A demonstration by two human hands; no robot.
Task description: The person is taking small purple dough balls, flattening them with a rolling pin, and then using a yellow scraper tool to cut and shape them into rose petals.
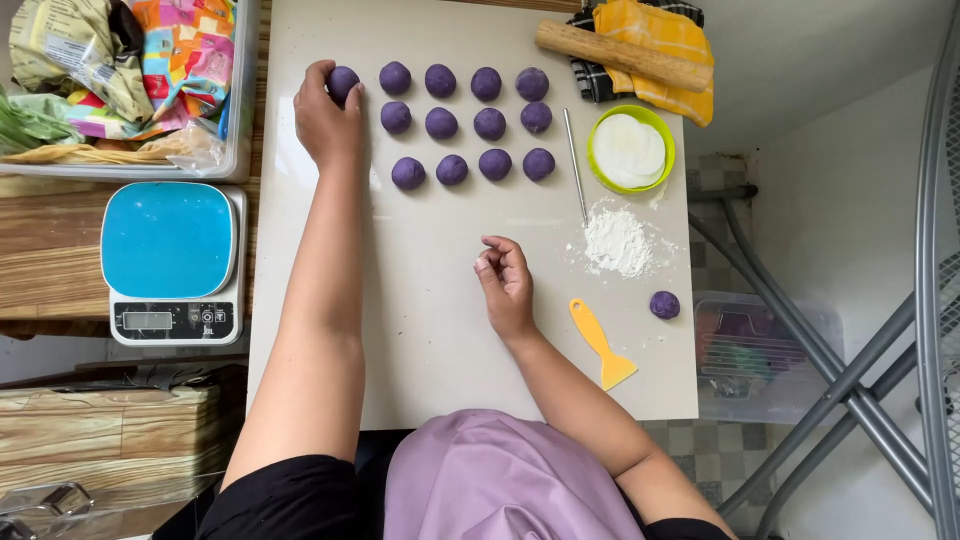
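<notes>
My left hand [325, 115] reaches to the far left of the white board [420, 330] and pinches a purple dough ball [343, 82] at the left end of the top row. Several more purple dough balls [441, 123] lie in three neat rows to its right. My right hand [505, 282] rests near the middle of the board, fingers loosely curled, holding nothing. A single purple dough ball [664, 304] sits apart at the right, beyond a yellow scraper [601, 345].
A pile of white flour [617, 241], a thin metal stick [574, 165] and a green bowl of white rounds [630, 150] lie right of the rows. A wooden rolling pin [622, 56] rests on cloths. Left stands a blue-topped kitchen scale [172, 262] and a bin of packets [130, 80].
</notes>
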